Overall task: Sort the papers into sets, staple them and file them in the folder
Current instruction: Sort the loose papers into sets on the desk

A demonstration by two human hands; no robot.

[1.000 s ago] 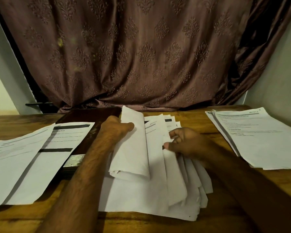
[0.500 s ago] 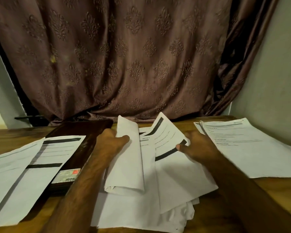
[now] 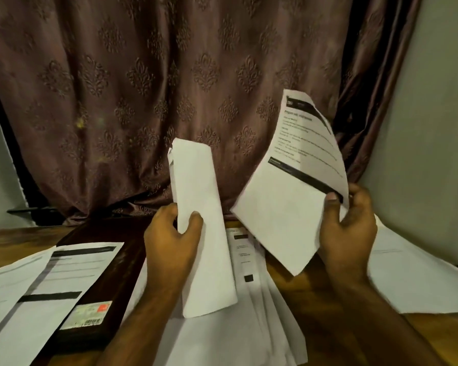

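Single head-worn view, looking forward and down

It sits close above the wooden table [image 3: 16,239], facing the far curtain [image 3: 169,88]; both forearms enter from the near edge.

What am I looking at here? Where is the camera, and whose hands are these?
No machine here: a person wears one camera on the head, looking down at their own two hands. The left hand grips a curled bundle of papers, blank side toward us. The right hand pinches a printed sheet lifted in the air. On the wooden table lie a loose pile of papers in the middle, sorted sheets on the left over a dark folder, and another stack on the right. A curtain hangs behind.
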